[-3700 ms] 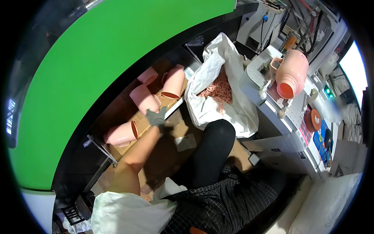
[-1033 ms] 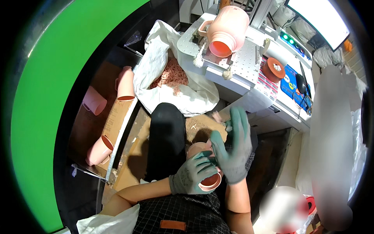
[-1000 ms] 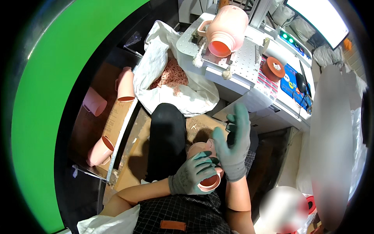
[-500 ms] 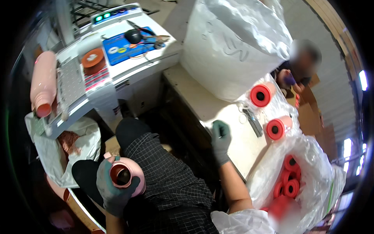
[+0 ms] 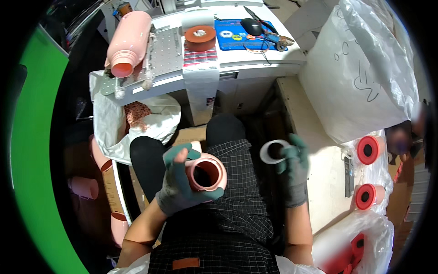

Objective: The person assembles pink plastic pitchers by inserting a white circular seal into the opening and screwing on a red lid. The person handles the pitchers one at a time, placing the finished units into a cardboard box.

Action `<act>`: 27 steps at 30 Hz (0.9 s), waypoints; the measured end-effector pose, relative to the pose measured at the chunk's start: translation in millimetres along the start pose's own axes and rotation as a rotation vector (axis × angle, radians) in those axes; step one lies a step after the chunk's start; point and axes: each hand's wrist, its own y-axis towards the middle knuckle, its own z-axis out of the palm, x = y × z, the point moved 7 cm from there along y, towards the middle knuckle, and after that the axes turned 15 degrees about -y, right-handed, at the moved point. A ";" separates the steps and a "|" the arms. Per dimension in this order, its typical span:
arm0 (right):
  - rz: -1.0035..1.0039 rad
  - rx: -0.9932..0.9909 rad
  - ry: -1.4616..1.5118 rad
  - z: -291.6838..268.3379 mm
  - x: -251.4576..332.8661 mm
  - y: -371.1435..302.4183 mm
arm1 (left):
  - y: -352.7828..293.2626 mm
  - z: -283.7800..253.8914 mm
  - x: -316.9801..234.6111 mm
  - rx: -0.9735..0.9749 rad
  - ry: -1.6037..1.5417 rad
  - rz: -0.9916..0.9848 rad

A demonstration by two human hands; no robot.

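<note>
Over my lap, my left hand (image 5: pixel 185 180), in a grey-green glove, is closed around a glossy pink bottle (image 5: pixel 218 171). Its open mouth faces up and its inside is dark. To the right, my gloved right hand (image 5: pixel 295 171) grips a white ring (image 5: pixel 266 158) by its right side. The ring is apart from the bottle, between my knee and the bench. A larger pink bottle (image 5: pixel 130 34) lies on the machine at the upper left, its mouth toward me.
A perforated plate, a roll of orange tape (image 5: pixel 200 41) and a blue mat (image 5: pixel 228 41) with tools are on the white machine (image 5: pixel 255 68). A bag of pink scraps (image 5: pixel 107 132) hangs below. Red-ended pink cylinders (image 5: pixel 368 150) and a large white sack (image 5: pixel 346 96) are at right.
The view has swung left. My right hand has come off the bench toward my lap, and a white ring now shows in it. My left hand still holds the bottle.
</note>
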 end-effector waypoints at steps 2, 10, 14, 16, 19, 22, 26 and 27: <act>0.242 0.458 0.265 74.9 18.6 -20.9 | 2.3 1.5 -11.6 0.005 0.009 0.107; -0.910 0.537 -0.564 126.9 92.7 -55.6 | -3.7 -6.3 -11.3 0.124 0.089 0.072; -1.206 0.567 -0.777 133.8 99.0 -85.3 | -4.4 -11.2 -9.9 0.221 0.070 0.035; -1.348 0.506 -0.800 135.0 110.9 -86.2 | -6.9 -15.6 -10.1 0.211 0.084 0.031; -1.287 0.610 -0.902 141.0 108.8 -92.5 | -3.4 -23.1 -8.7 0.169 0.058 0.063; -1.150 0.725 -0.930 145.8 95.6 -93.8 | -2.9 -20.6 -4.3 0.238 0.051 0.049; -1.062 0.765 -0.822 149.8 78.8 -93.3 | 4.5 -18.8 -11.9 0.242 0.096 0.057; -1.076 0.749 -0.808 149.8 78.2 -93.8 | 4.5 -19.0 -14.5 0.269 0.129 0.044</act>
